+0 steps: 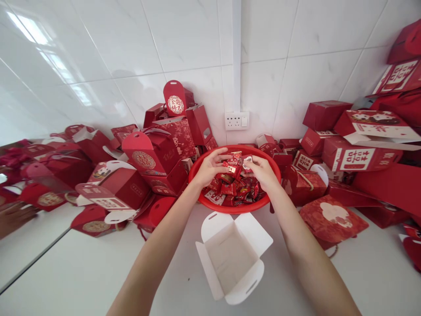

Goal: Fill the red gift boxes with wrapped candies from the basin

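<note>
Left hand (212, 169) holds red-wrapped candies (233, 169) over the red basin (194, 170); right hand (261, 172) pinches a white-and-red packet (247, 163)

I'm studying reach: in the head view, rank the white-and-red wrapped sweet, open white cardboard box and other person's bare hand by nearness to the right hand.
1. Wrapped sweet: at the right hand's fingertips.
2. Open box: below, toward the camera.
3. Other person's hand: far left edge.
</note>
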{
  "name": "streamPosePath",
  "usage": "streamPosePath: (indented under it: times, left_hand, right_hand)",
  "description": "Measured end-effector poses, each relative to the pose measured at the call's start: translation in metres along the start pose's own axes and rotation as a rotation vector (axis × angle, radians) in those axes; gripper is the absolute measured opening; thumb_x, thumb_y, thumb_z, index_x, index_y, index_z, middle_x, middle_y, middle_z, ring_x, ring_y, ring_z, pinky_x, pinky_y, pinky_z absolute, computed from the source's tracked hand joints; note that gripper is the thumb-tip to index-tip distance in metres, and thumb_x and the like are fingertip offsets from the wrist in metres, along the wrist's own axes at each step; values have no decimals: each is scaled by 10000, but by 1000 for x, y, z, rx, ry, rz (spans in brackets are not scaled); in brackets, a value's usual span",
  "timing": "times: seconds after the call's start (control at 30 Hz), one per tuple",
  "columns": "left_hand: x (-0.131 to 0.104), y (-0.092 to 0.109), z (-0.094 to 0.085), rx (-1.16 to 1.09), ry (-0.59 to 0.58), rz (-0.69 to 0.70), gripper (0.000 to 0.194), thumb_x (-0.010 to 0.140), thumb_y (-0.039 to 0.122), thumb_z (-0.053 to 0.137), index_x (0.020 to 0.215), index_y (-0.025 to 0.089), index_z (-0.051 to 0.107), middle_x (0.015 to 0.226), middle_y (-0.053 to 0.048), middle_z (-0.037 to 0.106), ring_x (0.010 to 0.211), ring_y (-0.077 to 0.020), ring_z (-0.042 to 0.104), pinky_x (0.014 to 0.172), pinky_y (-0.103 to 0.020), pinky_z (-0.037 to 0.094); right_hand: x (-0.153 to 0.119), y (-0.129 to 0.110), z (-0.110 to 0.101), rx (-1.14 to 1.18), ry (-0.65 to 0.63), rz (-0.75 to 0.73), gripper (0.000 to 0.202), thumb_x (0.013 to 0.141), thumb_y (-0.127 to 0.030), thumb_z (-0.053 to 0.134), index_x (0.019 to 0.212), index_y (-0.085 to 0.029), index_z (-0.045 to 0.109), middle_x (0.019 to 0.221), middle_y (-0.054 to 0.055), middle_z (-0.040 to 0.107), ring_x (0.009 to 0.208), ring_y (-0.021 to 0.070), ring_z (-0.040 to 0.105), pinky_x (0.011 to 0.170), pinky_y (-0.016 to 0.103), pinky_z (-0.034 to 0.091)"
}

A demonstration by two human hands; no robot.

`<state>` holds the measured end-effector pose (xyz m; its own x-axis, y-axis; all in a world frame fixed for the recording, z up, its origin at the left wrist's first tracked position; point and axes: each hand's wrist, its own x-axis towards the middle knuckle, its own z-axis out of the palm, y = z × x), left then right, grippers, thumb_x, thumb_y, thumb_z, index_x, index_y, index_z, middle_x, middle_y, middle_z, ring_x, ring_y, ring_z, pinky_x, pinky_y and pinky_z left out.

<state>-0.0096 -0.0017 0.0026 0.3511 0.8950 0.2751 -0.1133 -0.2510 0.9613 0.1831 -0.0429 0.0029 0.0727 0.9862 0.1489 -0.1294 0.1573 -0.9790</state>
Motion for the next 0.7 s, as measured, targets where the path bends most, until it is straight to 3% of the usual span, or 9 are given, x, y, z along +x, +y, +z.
streamPosePath:
  times: [0.13, 0.23, 0.33, 0.53, 0.7]
  left_hand:
    - [-1, 1, 1, 20, -65, 17, 758, 577, 190, 858, 1297, 186, 620, 1202, -130, 724, 1119, -278, 689, 977, -419, 531]
    - [-1, 0, 2, 14, -60, 23, 720, 584, 191, 867, 1269, 184, 647, 1202, -130, 728, 1157, -279, 671, 1016, -430, 514]
    - [0, -1, 3, 26, -23, 17, 639, 580, 226, 891, 1186, 178, 694, 1184, -112, 740, 1161, -266, 664, 1027, -413, 511]
    - [1, 0, 4, 70, -12, -216, 492, 580, 494, 910, 853, 129, 722, 866, -67, 748, 787, -206, 717, 788, -366, 595]
    - [1, 3, 3, 130, -18, -142, 507, 557, 571, 899, 737, 150, 681, 665, -6, 686, 610, -143, 644, 653, -280, 542]
  right_hand:
    - [-2, -1, 1, -5, -65, 20, 220, 608, -275, 791, 797, -201, 705, 805, 15, 717, 737, 179, 672, 629, 304, 598]
    - [-3, -1, 1, -14, -72, -3, 264, 500, -190, 808, 745, -182, 711, 797, 8, 727, 698, 165, 655, 647, 294, 564]
    - [-3, -2, 0, -8, -43, -39, 227, 480, -190, 800, 687, -178, 708, 739, -12, 708, 653, 143, 617, 630, 271, 520]
    - [-2, -4, -1, 52, 23, -43, 251, 474, -218, 830, 685, -187, 696, 696, -35, 674, 573, 107, 567, 583, 255, 500]
    - [-1, -4, -1, 110, 6, 49, 291, 506, -299, 873, 693, -183, 683, 576, -46, 613, 505, 105, 526, 534, 264, 519]
